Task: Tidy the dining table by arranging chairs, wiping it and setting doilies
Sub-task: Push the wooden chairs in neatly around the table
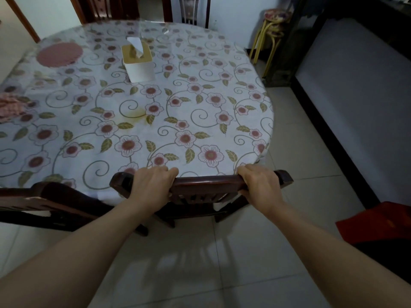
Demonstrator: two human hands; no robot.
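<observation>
Head view, hands: left hand (153,185) and right hand (260,185) each curled over the top rail of the chair (206,182); fingertips hidden behind the rail.
Chair seat: concealed under the table (222,138); the back stands just beside the table's edge.
Second chair (51,201): cut off at left frame edge.
Tissue box (138,63): mid-table, one tissue protruding from its slot.
Doily (59,53): far left, flat; another (10,106) is cropped at the edge.
Far chairs (193,10): backs only partly visible.
</observation>
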